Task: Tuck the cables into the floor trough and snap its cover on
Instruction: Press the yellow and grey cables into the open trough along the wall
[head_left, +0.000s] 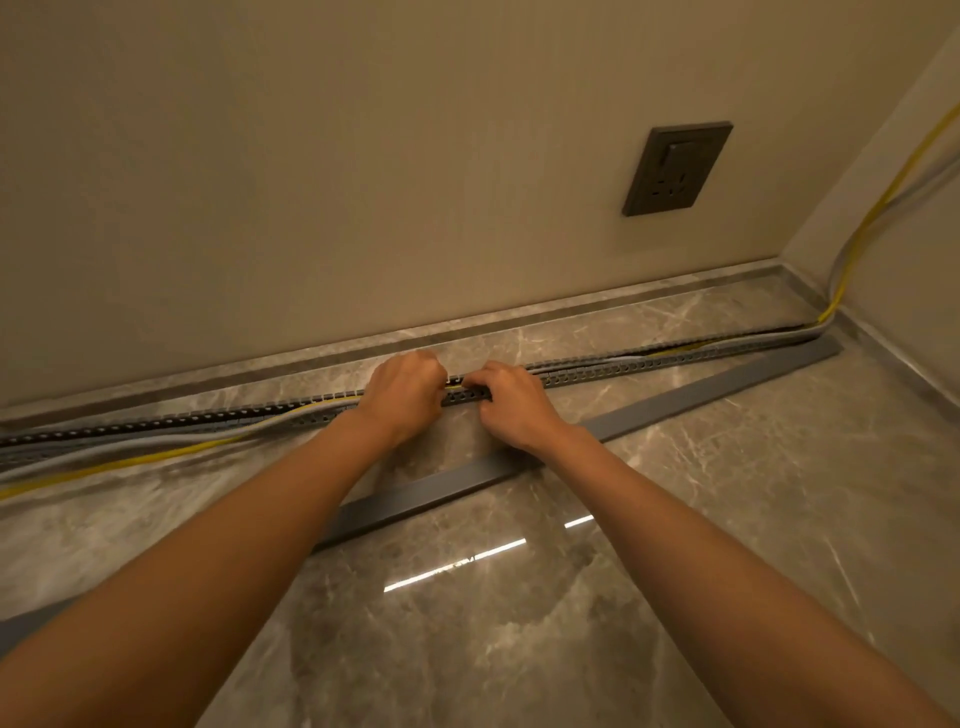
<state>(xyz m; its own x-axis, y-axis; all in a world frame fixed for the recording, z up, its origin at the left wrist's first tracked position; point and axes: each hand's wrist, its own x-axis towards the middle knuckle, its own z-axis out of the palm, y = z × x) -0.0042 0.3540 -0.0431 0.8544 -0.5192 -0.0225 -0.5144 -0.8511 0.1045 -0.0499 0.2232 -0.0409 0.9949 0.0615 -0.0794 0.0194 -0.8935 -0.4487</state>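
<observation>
Grey slotted trough (597, 366), uncovered

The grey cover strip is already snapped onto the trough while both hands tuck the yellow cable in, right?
Not quite. The head view shows the grey cover strip lying loose on the floor, beside the open trough, not snapped on. The rest holds: the left hand and right hand work the yellow cable in at the trough's middle.

The glossy marble floor (519, 623) carries a slotted trough (597, 366) beneath both hands, cables (156, 452) spilling out left of them, and a grey cover (701, 395) just behind the wrists.
</observation>
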